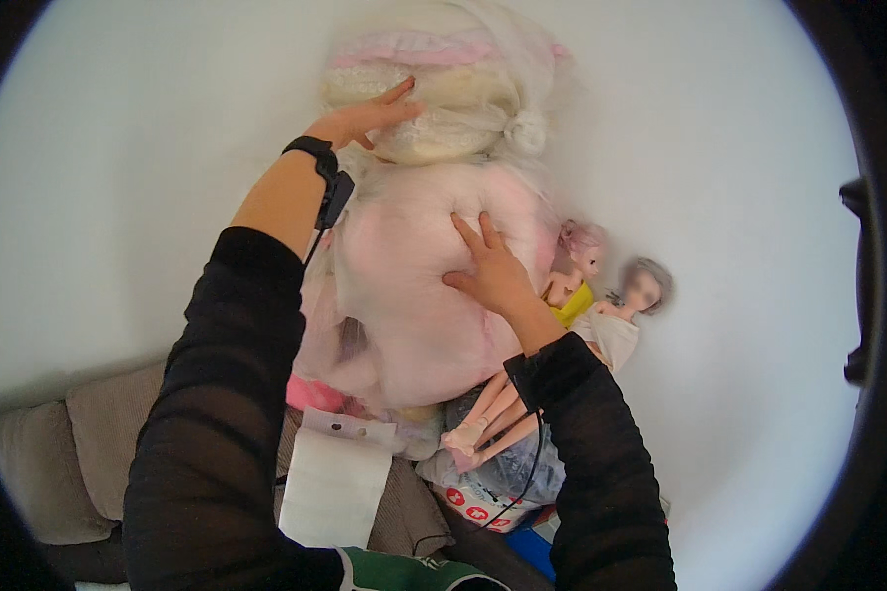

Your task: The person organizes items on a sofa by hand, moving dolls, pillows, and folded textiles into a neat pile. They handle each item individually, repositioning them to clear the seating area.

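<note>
A large translucent plastic bag (414, 318), stuffed with soft pink material, stands against the wall before me. On top of it sits a second filled bag (443, 140), with cream lace and pink fabric showing through and a knot (525, 131) at its right. My left hand (369, 118) reaches to the upper bag's left side, fingers spread and slightly blurred. Against the front of the pink bag lies my right hand (497, 273), its fingers apart and dimpling the plastic. Neither hand grips anything. Whatever is behind the bags is hidden.
Two dolls, one in yellow cloth (578, 301) and one in white cloth (613, 332), lean beside the bag. Below are a white flat pouch (336, 480), a bag with dark contents (521, 458) and a package with red circles (480, 510). Brown sofa cushions (114, 443) are at left.
</note>
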